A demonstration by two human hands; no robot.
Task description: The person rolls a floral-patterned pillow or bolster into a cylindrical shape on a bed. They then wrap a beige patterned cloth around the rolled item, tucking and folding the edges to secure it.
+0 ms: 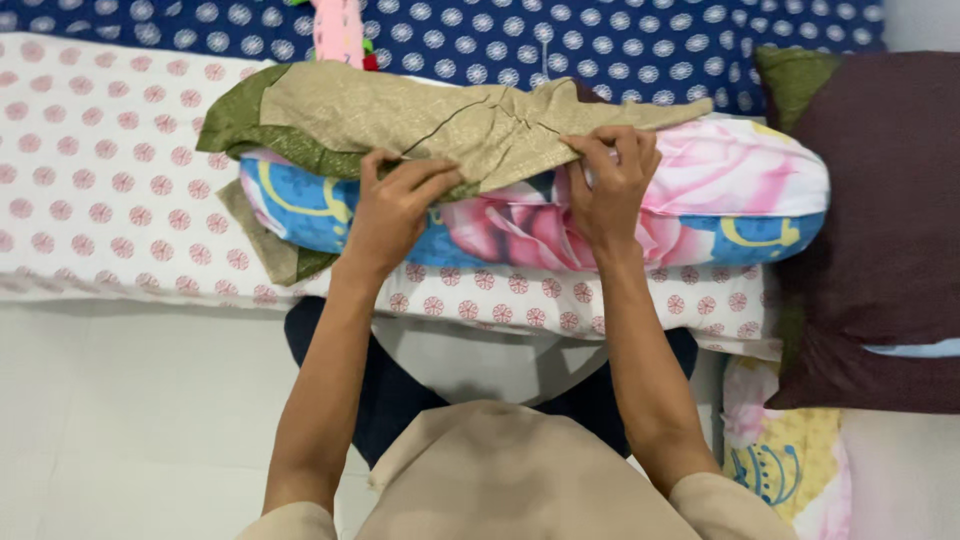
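A long pillow (740, 190) with a blue, pink and white flower print lies across the edge of a bed. An olive-and-tan cloth cover (400, 120) with green borders is draped over its left half. My left hand (395, 205) pinches the cover's lower edge near the pillow's middle. My right hand (612, 180) grips the cover's bunched end against the pillow. Both arms reach forward from my lap.
The bed carries a white sheet with pink dots (100, 180) and a dark blue sheet with white dots (600, 40) behind it. A dark maroon cushion (880, 230) lies at the right. Another flowered pillow (790, 460) sits below it. Pale floor tiles (130, 420) spread at the left.
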